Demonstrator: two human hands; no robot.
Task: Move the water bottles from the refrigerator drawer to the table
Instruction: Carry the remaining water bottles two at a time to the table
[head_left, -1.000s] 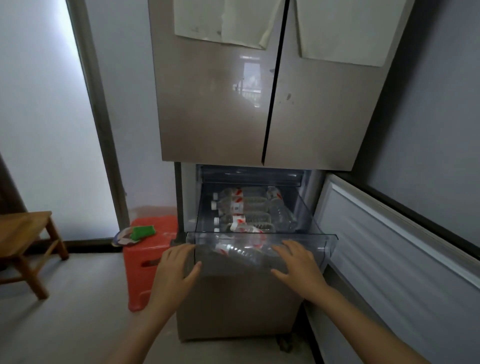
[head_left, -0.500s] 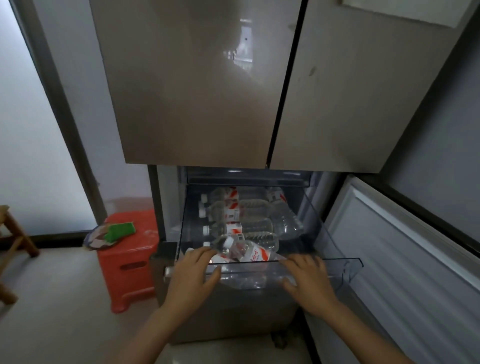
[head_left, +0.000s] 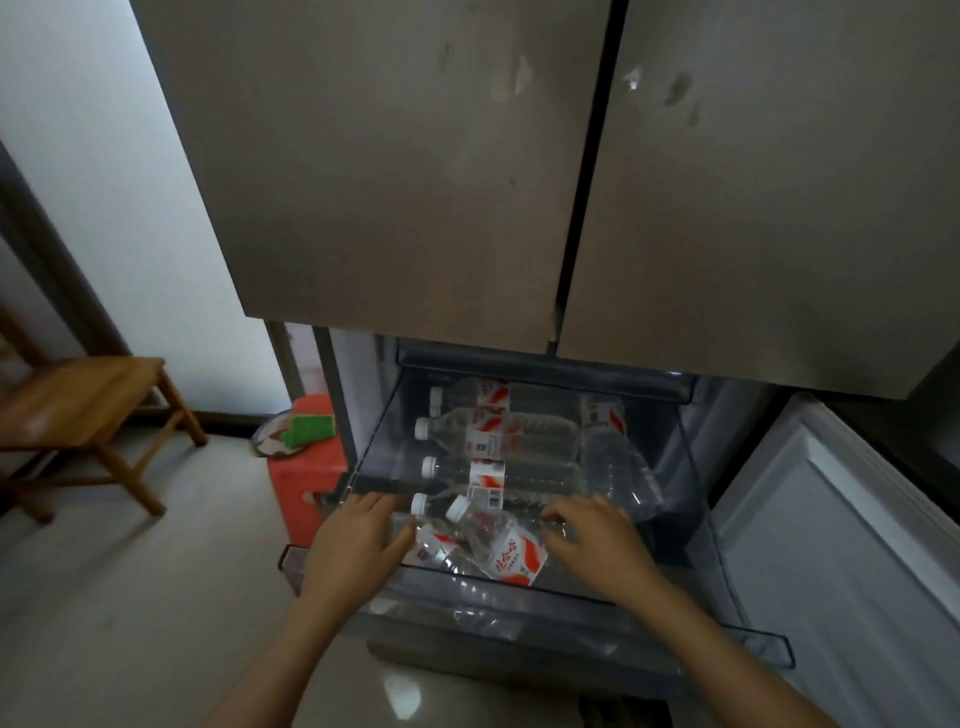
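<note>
- Risk, loose stack: the bottles (head_left: 488, 475) lie on their sides, caps toward 9 o'clock, with two at the front lying crosswise on top of the rest. Lifting one from underneath is likely to set the others rolling against the drawer (head_left: 374, 441) walls.
- Risk, slip: the bottles are smooth, clear and round. A one-handed hold on the body alone may slide, so a hold around the middle of the body looks safer.
- Risk, overhang: the closed doors (head_left: 415, 182) project above the drawer at 12 o'clock. A bottle raised straight up from the back rows may strike their lower edge.
- Risk, drop: the open lower door (head_left: 831, 545) stands at 3 o'clock and a red stool (head_left: 306, 478) at 9 o'clock. Both narrow the path for carrying.
- Container: the clear drawer is pulled out and holds all the bottles in view, at least six. One at 3 o'clock lies at right angles to the rows.
- Left hand (head_left: 358, 540): palm down over the front corner at 7 o'clock, fingers (head_left: 371, 506) straight and together, thumb next to the front bottle (head_left: 511, 558). It grips nothing.
- Right hand (head_left: 597, 540): palm down at 5 o'clock, fingers loosely bent and slightly spread over the front bottles. Contact cannot be confirmed.
- The desk is not in view, and no bottle has left the drawer.
</note>
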